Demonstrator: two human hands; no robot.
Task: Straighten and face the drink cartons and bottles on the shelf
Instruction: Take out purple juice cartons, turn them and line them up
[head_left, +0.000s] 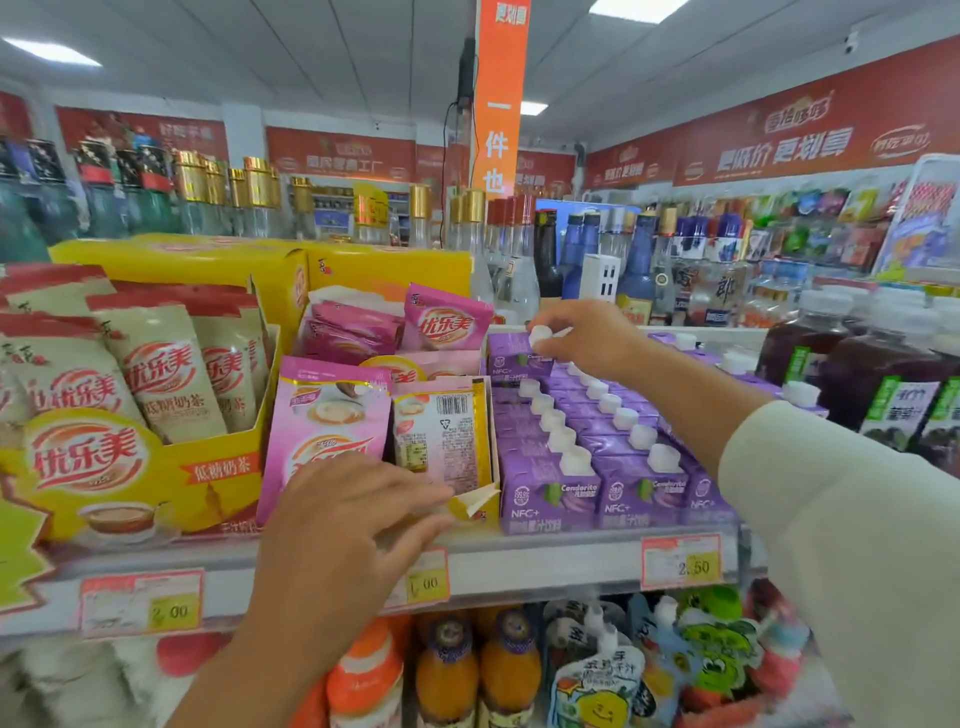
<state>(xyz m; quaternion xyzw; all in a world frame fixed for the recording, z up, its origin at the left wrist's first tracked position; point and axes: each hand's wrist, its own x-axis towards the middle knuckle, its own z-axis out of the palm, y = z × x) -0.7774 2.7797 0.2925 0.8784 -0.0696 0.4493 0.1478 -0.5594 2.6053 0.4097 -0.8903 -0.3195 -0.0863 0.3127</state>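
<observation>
Our right hand (582, 338) pinches the white cap (540, 335) of a purple carton (519, 356) raised at the back of the carton rows (597, 457) on the shelf (545, 558). Our left hand (343, 525) rests open-fingered against the pink sachet box (441, 441), gripping nothing. Our forearm hides the far cartons; the juice bottles (883, 384) at right are blurred and cut off.

Shop: price tags (680, 561) on shelf edge (545, 564), stocked drinks.
</observation>
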